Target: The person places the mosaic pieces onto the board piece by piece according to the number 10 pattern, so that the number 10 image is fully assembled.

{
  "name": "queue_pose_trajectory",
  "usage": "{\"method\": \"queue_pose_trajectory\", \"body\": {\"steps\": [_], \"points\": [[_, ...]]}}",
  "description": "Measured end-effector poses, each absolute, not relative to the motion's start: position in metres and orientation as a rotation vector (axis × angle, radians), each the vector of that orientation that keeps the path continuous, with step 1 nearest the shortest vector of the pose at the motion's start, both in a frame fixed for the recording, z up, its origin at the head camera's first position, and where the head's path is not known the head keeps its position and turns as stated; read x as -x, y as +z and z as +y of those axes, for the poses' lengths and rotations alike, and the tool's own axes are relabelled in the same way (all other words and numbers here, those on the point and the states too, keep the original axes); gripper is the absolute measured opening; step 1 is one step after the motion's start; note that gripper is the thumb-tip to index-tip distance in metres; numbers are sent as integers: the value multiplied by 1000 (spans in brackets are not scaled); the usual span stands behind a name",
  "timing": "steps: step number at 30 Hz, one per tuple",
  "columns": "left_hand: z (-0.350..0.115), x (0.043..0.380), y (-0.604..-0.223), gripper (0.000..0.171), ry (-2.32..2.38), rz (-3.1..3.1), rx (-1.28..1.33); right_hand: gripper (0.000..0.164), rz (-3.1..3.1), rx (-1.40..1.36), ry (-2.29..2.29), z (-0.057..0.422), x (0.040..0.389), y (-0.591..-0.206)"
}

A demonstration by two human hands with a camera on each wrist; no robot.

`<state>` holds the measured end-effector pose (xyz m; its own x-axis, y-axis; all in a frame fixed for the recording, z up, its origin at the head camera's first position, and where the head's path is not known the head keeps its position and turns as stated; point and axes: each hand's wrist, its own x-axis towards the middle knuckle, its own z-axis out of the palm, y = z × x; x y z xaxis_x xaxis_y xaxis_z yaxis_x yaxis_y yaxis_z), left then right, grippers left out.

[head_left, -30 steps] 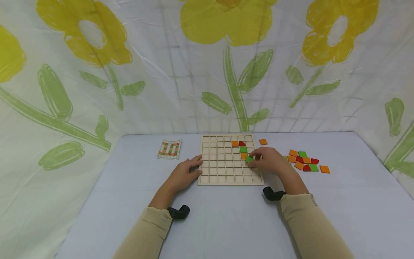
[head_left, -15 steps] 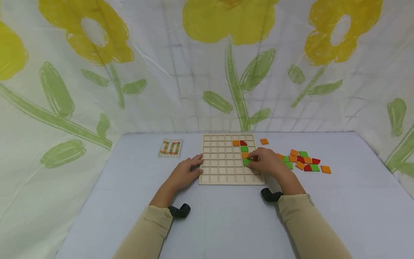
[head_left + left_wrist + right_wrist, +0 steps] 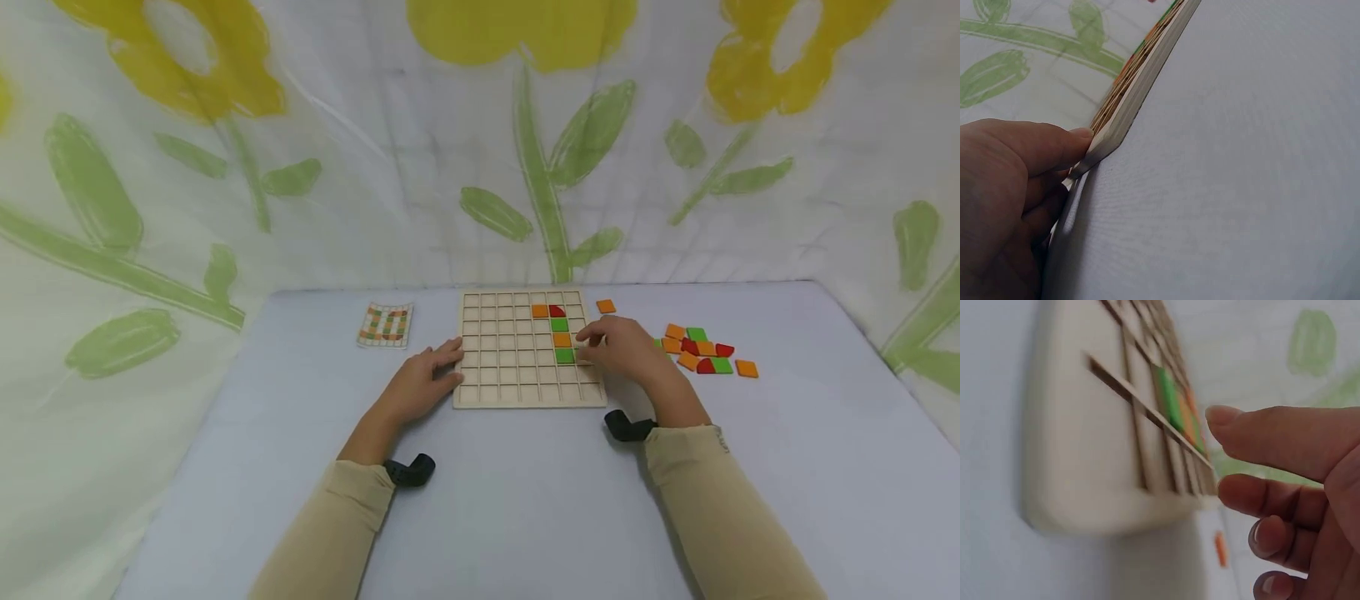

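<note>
A pale wooden grid board (image 3: 507, 394) lies on the table. Orange, red and green tiles sit in its right part, with a green square tile (image 3: 564, 357) lowest in their column. My left hand (image 3: 417, 385) rests against the board's left edge, fingers fairly straight; the left wrist view has its thumb (image 3: 1063, 147) at the board's corner. Over the right edge hovers my right hand (image 3: 624, 352), beside that green tile. In the right wrist view, thumb and forefinger of the right hand (image 3: 1310, 481) are apart, with nothing between them.
A small printed pattern card (image 3: 386, 325) lies left of the board. Right of my right hand is a loose pile of red, orange and green tiles (image 3: 705, 348). One orange tile (image 3: 606, 307) lies by the board's upper right corner. A flowered cloth (image 3: 337, 233) hangs behind.
My right hand set the green tile into the cell below the orange one and let go, drawing slightly right. The left hand stays at the board's edge. The head view has tilted down.
</note>
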<state>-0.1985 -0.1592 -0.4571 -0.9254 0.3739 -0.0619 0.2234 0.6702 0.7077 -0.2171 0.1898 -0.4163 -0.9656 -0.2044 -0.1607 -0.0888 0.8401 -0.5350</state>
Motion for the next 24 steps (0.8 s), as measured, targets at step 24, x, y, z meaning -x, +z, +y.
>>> {"method": "queue_pose_trajectory", "body": {"steps": [24], "points": [[-160,203,-462,49,1108,2667,-506,46,2687,-393,-844,317,204,-412]]}}
